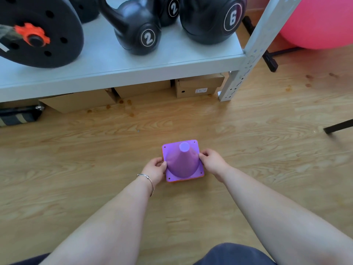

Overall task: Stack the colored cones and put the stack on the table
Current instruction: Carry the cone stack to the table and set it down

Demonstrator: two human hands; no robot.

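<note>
Both forearms extend to the purple cone (182,162); left hand (155,169) and right hand (211,161) clamp its base edges, orange cone (183,180) nested beneath, above the wooden floor (95,150).

Home gym corner: kettlebells (137,33) and weight plate (38,31) on shelf (114,62), pink exercise ball (321,22).

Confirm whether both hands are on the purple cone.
Yes: the left hand and right hand grip opposite sides of the purple cone.
</note>
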